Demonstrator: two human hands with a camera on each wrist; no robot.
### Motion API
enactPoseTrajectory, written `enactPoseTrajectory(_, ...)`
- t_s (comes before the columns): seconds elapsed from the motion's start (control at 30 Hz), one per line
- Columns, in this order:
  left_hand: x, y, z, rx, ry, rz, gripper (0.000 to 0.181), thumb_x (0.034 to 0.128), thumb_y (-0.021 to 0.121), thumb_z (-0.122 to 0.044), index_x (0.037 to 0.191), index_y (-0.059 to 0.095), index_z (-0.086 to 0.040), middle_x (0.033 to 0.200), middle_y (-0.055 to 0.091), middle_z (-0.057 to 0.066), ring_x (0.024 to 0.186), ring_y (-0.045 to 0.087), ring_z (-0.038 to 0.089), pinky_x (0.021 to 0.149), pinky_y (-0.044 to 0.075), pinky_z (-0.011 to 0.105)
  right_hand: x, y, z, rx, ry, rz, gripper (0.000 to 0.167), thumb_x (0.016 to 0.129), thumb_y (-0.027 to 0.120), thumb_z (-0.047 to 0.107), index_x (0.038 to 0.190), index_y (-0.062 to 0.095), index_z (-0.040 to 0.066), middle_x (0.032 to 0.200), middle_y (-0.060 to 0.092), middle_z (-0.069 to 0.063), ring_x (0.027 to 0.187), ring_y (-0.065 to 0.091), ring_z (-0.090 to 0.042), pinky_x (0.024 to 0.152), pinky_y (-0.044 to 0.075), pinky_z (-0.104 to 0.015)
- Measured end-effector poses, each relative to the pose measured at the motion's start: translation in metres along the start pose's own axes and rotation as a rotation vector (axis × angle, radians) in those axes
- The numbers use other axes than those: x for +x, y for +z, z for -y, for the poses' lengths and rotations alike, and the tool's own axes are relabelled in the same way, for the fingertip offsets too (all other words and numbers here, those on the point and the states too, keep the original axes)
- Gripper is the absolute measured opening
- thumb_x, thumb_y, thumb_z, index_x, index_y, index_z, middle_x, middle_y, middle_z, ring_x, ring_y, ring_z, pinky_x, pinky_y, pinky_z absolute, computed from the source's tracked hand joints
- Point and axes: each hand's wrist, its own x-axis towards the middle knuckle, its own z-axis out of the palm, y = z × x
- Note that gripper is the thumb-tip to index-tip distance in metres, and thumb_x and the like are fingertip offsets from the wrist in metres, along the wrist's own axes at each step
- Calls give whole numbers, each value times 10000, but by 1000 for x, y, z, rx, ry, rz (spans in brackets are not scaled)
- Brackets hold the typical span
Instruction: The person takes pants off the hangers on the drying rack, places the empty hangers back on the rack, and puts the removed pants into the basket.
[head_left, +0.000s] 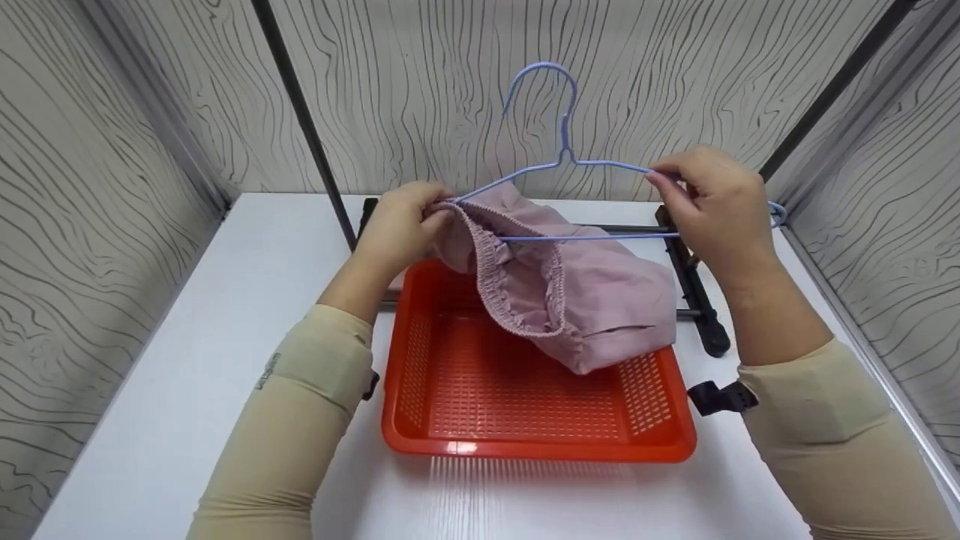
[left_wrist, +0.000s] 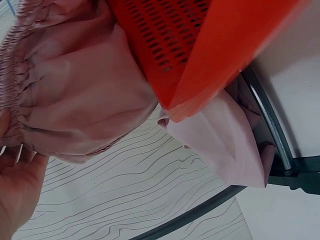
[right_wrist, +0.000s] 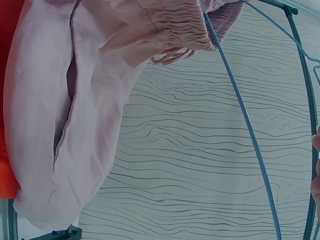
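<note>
A blue wire clothes hanger (head_left: 565,135) is held upright over the basket, its hook on top. Pink pants (head_left: 615,292) with a gathered elastic waistband hang from its left side, the waist opening facing me. My left hand (head_left: 401,229) pinches the waistband at the hanger's left end, which sits inside the waist. With thumb and fingers, my right hand (head_left: 716,206) grips the hanger's right shoulder. In the right wrist view, a drawstring (right_wrist: 172,57) and a pocket slit show on the pants, and the hanger's lower bar runs out of the waist.
Below the pants stands a red perforated basket (head_left: 540,450) on a white table (head_left: 202,300). Behind it is a black rack with a pole (head_left: 300,112) at the left. Pink cloth (left_wrist: 220,140) hangs beyond the basket in the left wrist view; whether it is a separate piece is unclear.
</note>
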Motion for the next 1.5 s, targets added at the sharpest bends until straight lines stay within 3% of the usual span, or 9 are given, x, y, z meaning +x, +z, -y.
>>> enactPoseTrajectory(0.33,-1,0,2,13,-2,17,165,891,592,-169,1044,636,-125,1039,600,29,964,534,168,861,453,312,-1,-7,-7,2,77,-16,79,806,690,97,824,699,20,676,578,-93,609,366,-69,575,253,-142)
enactPoseTrajectory(0.57,-1,0,2,1,-22,47,194,901,571,-140,1084,632,-115,1077,596,34,1010,530,172,899,437,323,-2,-12,-11,11,107,-28,63,792,695,58,814,701,0,687,596,-101,638,371,30,591,273,-114)
enactPoseTrajectory(1.1,-2,-3,7,31,4,35,136,894,577,-136,1015,632,-105,1033,605,46,976,536,191,882,439,347,1,-30,-19,19,77,-52,97,809,683,83,815,710,-10,677,591,-90,649,390,55,597,298,-124)
enactPoseTrajectory(1.37,-2,-5,11,19,-15,31,140,896,564,-107,1016,633,-85,1037,609,60,983,548,197,884,445,353,1,-36,-25,-15,80,-45,109,818,674,89,828,709,-14,695,605,-80,652,391,87,594,311,-113)
enactPoseTrajectory(1.5,-3,-5,14,9,-26,29,132,899,559,-102,1005,635,-86,1008,612,54,939,550,186,864,457,338,0,-38,-29,-9,91,-51,105,815,678,92,831,715,-5,706,585,40,649,398,76,587,311,-123)
